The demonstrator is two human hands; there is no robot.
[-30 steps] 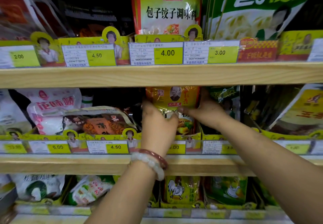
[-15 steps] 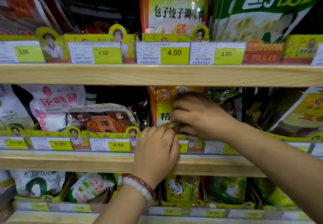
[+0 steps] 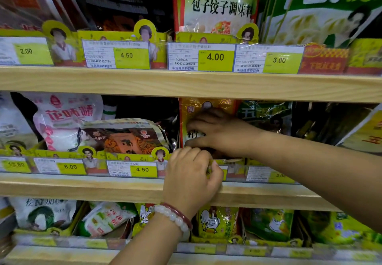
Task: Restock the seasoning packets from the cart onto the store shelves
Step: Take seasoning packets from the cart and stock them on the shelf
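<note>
A yellow seasoning packet [image 3: 196, 107] stands upright in a yellow cardboard tray [image 3: 233, 161] on the middle wooden shelf [image 3: 82, 188]. My right hand [image 3: 219, 132] lies across the packet's front with curled fingers and grips its lower half, hiding most of the print. Just below, my left hand [image 3: 192, 178], with bead bracelets on the wrist, curls over the tray's front edge by the price strip. The cart is out of view.
A green packet [image 3: 264, 113] stands right of the yellow one. A brown packet [image 3: 128, 138] lies tilted to its left, beside a white and pink bag [image 3: 66, 116]. The upper shelf [image 3: 186, 82] sits close overhead. Chicken-print packets [image 3: 217, 223] fill the bottom shelf.
My left hand dropped from the packet's left side to the tray's front edge. My right hand moved from the packet's right edge across its front.
</note>
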